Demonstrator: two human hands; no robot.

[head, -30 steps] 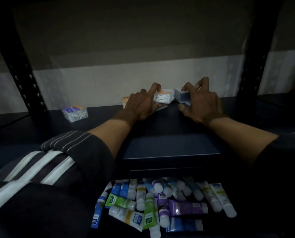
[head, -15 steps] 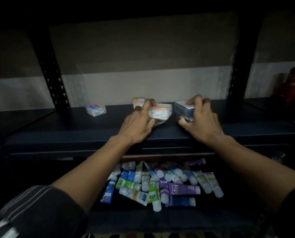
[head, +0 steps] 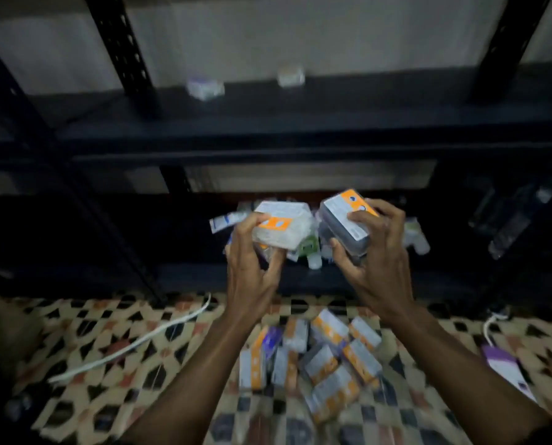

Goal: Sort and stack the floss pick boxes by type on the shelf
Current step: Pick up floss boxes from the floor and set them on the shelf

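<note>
My left hand [head: 252,271] grips a clear floss pick box with an orange label [head: 282,228], held in front of the lower shelf. My right hand [head: 375,264] grips a dark floss pick box with an orange-and-white label [head: 345,220] beside it. On the upper shelf [head: 268,123] stand two small boxes, blurred: a purple-topped box [head: 205,88] and a pale box [head: 290,75]. A heap of several floss pick boxes [head: 319,358] lies on the patterned floor below my hands.
Toothpaste tubes [head: 313,248] lie on the lower shelf behind my hands. Black perforated shelf posts [head: 123,49] rise left and right. A white cable [head: 133,342] crosses the patterned floor mat. A purple-and-white pack [head: 505,370] lies at right. Bottles [head: 518,216] sit in the dark at right.
Both hands lifted their boxes off the upper shelf and drew them down and back toward me. The view tilted down, bringing the floor heap into sight.
</note>
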